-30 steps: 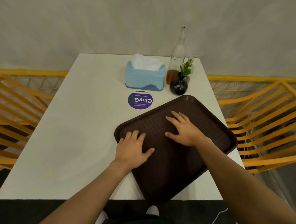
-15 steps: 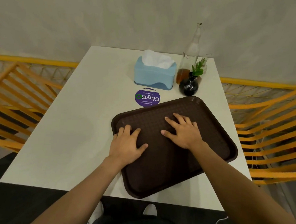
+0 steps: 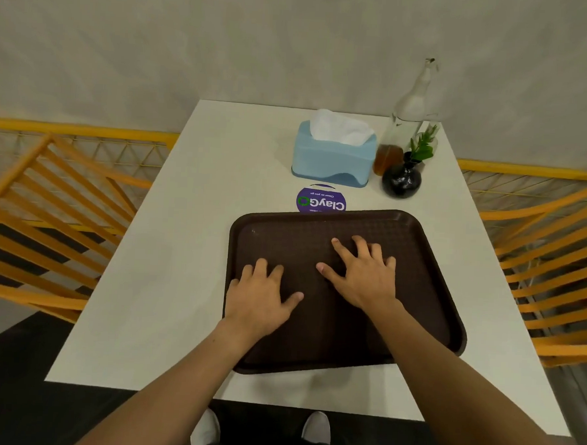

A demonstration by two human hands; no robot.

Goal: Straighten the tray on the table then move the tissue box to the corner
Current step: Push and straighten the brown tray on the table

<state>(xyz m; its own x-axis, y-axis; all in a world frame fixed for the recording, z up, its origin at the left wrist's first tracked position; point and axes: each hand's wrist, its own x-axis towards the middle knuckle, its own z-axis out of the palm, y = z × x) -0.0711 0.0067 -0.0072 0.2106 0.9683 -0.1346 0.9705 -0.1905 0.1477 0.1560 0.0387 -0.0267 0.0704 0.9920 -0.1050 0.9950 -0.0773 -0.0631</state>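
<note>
On one dark brown plastic tray (image 3: 418, 283), left hand (image 3: 259, 297) and right hand (image 3: 362, 277) press flat, fingers spread, holding nothing; one light blue tissue box (image 3: 333, 158) stands beyond.

A round purple sticker (image 3: 321, 200) lies flat on the white table (image 3: 195, 251), between the blue tissue box (image 3: 333, 158) and the far edge of the brown tray (image 3: 314, 325). From the near side it reads upside down: "ClayGo" in large white letters, the last letter drawn as a green ring. Above that word, as seen here, runs a smaller white line that looks like "Clean as you go". Another, even finer line sits below the big word, too small to make out, and the tray's rim covers the sticker's near edge. No other writing can be read anywhere.
</note>
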